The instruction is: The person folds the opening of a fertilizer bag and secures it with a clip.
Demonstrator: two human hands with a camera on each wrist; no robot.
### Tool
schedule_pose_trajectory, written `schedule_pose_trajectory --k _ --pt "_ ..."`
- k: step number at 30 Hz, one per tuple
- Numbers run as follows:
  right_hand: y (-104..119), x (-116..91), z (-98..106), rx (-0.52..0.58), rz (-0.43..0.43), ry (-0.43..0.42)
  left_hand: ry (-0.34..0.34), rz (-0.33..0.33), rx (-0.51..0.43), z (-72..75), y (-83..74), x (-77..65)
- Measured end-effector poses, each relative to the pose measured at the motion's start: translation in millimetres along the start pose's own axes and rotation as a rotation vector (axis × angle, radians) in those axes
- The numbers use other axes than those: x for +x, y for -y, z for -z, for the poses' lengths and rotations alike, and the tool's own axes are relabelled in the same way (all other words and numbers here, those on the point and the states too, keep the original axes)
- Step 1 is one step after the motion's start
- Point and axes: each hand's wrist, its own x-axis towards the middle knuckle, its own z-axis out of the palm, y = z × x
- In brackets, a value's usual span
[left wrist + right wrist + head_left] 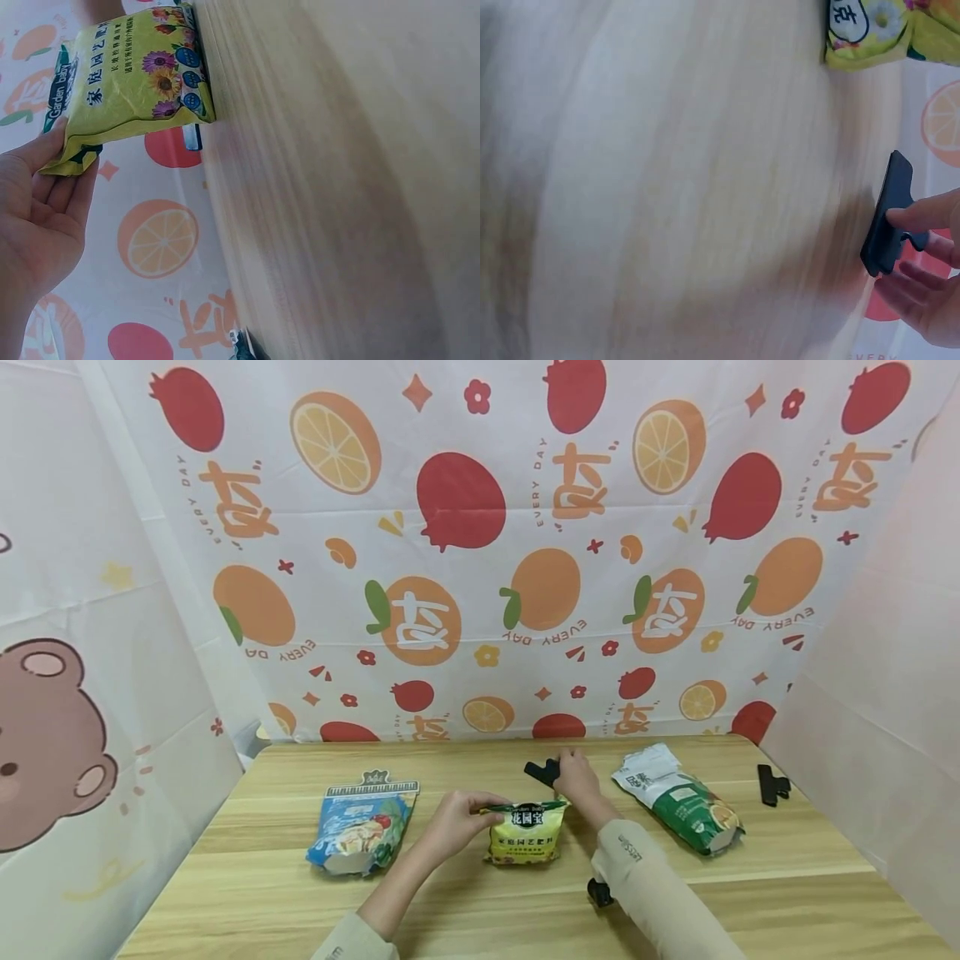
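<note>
A small yellow bag printed with flowers and "Garden baby" (525,843) stands on the wooden table in the middle of the head view. My left hand (459,822) pinches its upper left corner between thumb and fingers, which the left wrist view shows closely on the bag (135,75). Behind the bag and to its right, my right hand (579,777) holds a black clip (542,772) near the table's far edge. In the right wrist view the thumb presses on the clip (889,214), with other fingers around its handle side.
To the left stands a blue bag (360,835) with a flat decorated strip (373,788) along its top. A green and white bag (686,810) lies at the right. Another black clip (768,785) is near the right edge; a black object (600,893) lies beside my right sleeve.
</note>
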Motion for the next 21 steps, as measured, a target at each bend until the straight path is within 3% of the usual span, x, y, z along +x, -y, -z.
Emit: schedule_pose_trajectory --k 7,15,21 --pt "2.8 0.2 1.0 0.037 -0.034 0.026 0.006 0.0 -0.001 0.4 0.7 -0.1" --pt "2.4 -1.2 3.2 0.024 0.084 -0.043 0.004 -0.001 -0.009 0.8 1.1 -0.4" --pt "4.7 -3.4 6.0 0.102 0.108 -0.065 0.002 0.002 -0.003 1.0 1.0 -0.2"
